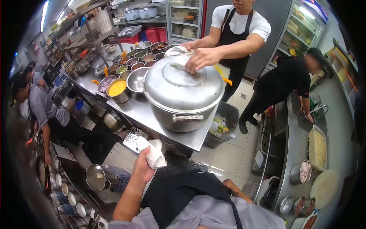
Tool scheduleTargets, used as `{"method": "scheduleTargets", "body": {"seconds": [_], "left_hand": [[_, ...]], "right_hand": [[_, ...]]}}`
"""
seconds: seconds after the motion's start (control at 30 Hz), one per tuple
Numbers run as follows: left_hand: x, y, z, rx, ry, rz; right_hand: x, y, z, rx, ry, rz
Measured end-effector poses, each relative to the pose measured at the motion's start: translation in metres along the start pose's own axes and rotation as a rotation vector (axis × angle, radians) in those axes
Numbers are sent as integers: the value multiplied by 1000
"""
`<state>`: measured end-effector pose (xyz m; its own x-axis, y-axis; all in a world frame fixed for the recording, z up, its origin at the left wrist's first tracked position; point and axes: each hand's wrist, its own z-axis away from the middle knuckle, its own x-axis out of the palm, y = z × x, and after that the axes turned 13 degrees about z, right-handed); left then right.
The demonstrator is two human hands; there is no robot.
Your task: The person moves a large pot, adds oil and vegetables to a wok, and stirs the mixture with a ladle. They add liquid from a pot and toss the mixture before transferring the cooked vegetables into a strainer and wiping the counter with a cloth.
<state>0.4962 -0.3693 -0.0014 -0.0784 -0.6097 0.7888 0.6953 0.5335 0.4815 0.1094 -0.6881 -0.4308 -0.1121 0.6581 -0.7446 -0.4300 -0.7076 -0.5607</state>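
My left hand (142,166) is closed on a folded white cloth (156,155), held in front of the steel table's near edge. My right hand (229,186) is down by my waist, beside my black apron (183,187); its fingers are mostly hidden. A large aluminium pot (162,114) stands on the corner of the steel table (139,120), beyond my left hand. Its domed lid (160,86) is on. Across the table, a co-worker's hand (206,58) grips the lid handle, and the other hand is by a second white cloth (177,50).
Beside the pot are a steel pot of yellow liquid (117,87), an empty steel bowl (135,79) and several ingredient pots. A grey waste bin (219,141) stands below the table's right end. Another person (286,80) works at the right-hand counter (286,168); others are at left.
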Motion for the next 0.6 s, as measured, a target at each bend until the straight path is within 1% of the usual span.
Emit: {"method": "scheduleTargets", "body": {"seconds": [0.03, 0.07, 0.1, 0.13, 0.17, 0.2, 0.23, 0.27, 0.33, 0.43, 0.5, 0.53, 0.57, 0.6], "left_hand": [[13, 8, 5, 24, -24, -8], [25, 19, 4, 97, -74, -59], [59, 34, 15, 136, -170, -66], [77, 48, 14, 165, -235, -83], [102, 62, 12, 235, -220, -105], [124, 79, 8, 216, -387, -79], [149, 93, 2, 207, -476, -88], [167, 98, -14, 273, -435, -43], [198, 100, -38, 254, -439, 14], [218, 65, -56, 157, -371, 54], [220, 23, -66, 73, -488, 37], [224, 5, -75, 8, -511, 7], [228, -12, -81, -58, -531, -28], [236, -30, -85, -57, -512, 27]], "right_hand": [[-27, -38, 5, 309, -113, -107], [-42, -56, 4, 470, -181, -177], [-58, -74, 3, 635, -239, -241], [-62, -73, 1, 651, -252, -266], [-63, -70, 2, 671, -266, -290], [-57, -64, -5, 716, -252, -273], [-62, -69, -6, 704, -251, -269], [-70, -75, -11, 694, -248, -267], [-80, -90, -24, 677, -206, -249], [-78, -108, -39, 666, -106, -334], [-69, -111, -46, 609, -80, -339], [-71, -120, -45, 634, -86, -310], [-67, -114, -40, 570, -107, -300], [-58, -100, -35, 503, -128, -292]]}}
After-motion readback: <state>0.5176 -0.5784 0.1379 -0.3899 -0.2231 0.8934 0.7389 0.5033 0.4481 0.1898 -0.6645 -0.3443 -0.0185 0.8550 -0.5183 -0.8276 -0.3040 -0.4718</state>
